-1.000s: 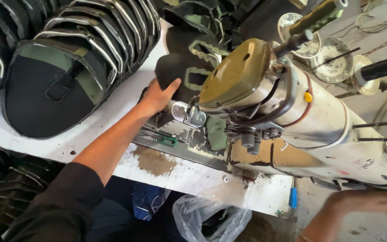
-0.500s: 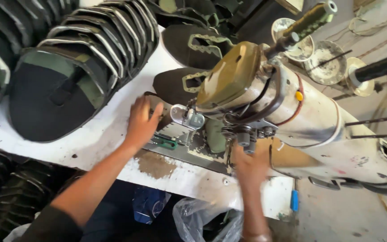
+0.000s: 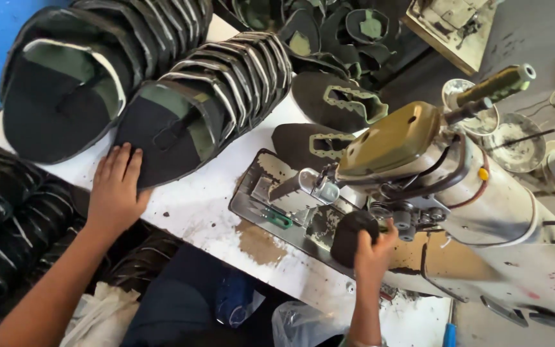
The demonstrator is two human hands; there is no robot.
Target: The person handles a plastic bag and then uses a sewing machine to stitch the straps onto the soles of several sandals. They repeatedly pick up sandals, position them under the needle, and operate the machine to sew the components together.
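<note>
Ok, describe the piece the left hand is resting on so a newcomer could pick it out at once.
Start at the white worktable left of the sewing machine, where two fanned stacks of dark shoe uppers lie. The left hand rests on the front upper of the stack nearer the machine. Unlike its neighbours, it lies fully exposed, showing its olive panel and black strap.

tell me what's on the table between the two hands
Head view: between the left hand and right hand, stained white table and the machine's metal plate.

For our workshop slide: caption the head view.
Left hand on stacked uppers; right hand holds dark piece at sewing machine.
</note>
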